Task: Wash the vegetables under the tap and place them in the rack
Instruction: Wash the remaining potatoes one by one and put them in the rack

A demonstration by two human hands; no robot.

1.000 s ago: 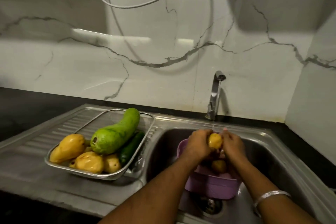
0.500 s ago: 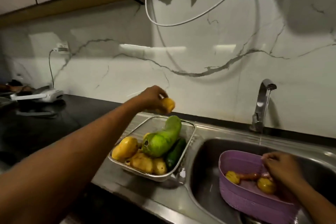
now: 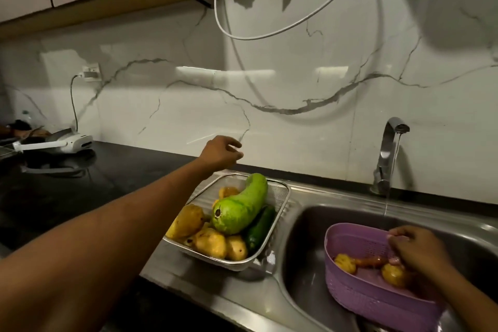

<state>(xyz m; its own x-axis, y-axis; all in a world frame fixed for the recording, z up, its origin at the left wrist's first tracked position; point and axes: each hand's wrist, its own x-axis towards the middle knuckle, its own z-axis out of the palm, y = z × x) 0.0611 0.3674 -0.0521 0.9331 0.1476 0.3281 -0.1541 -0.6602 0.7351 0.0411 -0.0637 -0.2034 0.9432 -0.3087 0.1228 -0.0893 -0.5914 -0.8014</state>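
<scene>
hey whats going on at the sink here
A person is washing vegetables. The left hand hovers empty above the metal rack, which holds potatoes, a big green gourd and a cucumber. The right hand reaches into the purple basket in the sink, where a few potatoes and a carrot remain. The tap is running.

A: Where can a hand pass?

B: Over the black desk (image 3: 113, 170) left of the rack (image 3: 280, 213), and along the steel drainboard (image 3: 215, 288) in front of it.

A: And inside the rack?

B: Crowded: a big green gourd (image 3: 239, 210) lies across it over yellow potatoes (image 3: 210, 242), leaving only the back corner.

A: The sink?

B: The purple basket (image 3: 350, 275) fills its middle; the tap (image 3: 388, 153) stands behind, water running.
</scene>
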